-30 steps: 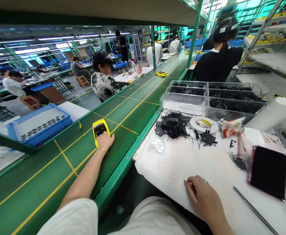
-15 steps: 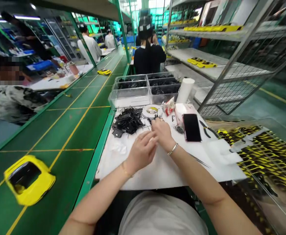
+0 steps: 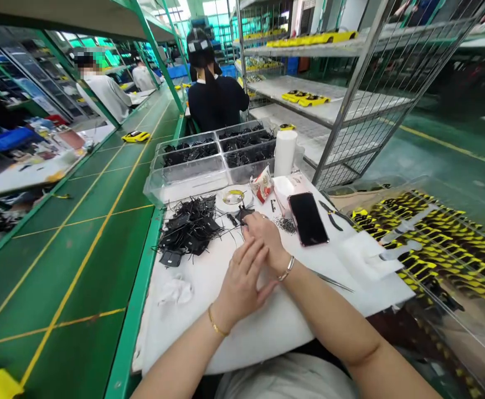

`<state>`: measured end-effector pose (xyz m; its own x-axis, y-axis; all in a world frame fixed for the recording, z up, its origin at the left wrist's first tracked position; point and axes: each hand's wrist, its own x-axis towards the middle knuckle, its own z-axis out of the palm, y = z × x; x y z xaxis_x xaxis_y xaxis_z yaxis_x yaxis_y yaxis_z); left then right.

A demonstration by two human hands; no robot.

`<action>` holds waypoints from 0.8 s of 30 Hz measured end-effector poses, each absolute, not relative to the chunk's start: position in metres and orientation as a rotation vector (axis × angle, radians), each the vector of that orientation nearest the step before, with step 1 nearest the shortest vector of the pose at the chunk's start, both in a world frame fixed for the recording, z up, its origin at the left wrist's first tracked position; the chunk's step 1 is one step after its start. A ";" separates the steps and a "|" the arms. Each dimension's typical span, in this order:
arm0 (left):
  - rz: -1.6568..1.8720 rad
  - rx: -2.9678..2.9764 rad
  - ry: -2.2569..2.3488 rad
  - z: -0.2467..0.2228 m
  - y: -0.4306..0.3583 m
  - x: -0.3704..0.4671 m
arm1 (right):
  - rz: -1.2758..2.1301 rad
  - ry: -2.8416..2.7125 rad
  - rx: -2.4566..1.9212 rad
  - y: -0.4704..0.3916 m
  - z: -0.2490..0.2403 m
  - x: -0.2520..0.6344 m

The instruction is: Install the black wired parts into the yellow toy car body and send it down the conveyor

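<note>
Over the white work surface (image 3: 209,338), my right hand (image 3: 263,235) pinches a small black part (image 3: 246,213) at its fingertips. My left hand (image 3: 244,277) is just nearer to me, its fingers stretched out and touching or overlapping the edge of my right hand; nothing shows in it. A pile of black parts with thin wires (image 3: 190,227) lies to the left. Beyond the hands is a white roll of tape (image 3: 234,197). Small dark screws or bits (image 3: 286,224) are scattered right of my right hand, beside a phone (image 3: 308,219).
Behind the pile stands a clear divided bin (image 3: 190,180) of black parts, with a white roll (image 3: 285,152) beside it. Pliers (image 3: 331,216) and tweezers (image 3: 334,281) lie right. A green conveyor (image 3: 97,266) runs left; yellow-black parts (image 3: 442,238) fill the right side. A person (image 3: 215,100) sits ahead.
The view has turned right and down. My left hand's fingers are more spread. The black part at my right fingertips shows more clearly. The near yellow car body has moved toward the lower left edge.
</note>
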<state>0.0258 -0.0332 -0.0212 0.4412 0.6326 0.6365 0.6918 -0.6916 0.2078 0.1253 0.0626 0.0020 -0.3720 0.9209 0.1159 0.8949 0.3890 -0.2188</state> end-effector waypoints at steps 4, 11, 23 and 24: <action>-1.135 -2.597 -1.149 -0.027 -0.029 0.021 | 0.253 -2.441 -1.612 0.060 0.002 0.122; -1.225 -2.624 -0.908 -0.026 -0.037 0.028 | 0.310 -2.451 -1.550 0.050 0.003 0.119; -1.238 -2.541 -0.851 -0.026 -0.029 0.017 | 0.522 -2.559 -1.407 0.038 0.007 0.114; -1.244 -2.540 -0.843 -0.027 -0.030 0.016 | 0.538 -2.558 -1.402 0.038 0.006 0.115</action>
<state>0.0164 -0.0296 -0.0269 0.4860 0.4077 0.7731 0.5673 -0.8200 0.0758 0.1151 0.0385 0.0055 -0.5411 0.8407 -0.0194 0.7774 0.4913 -0.3928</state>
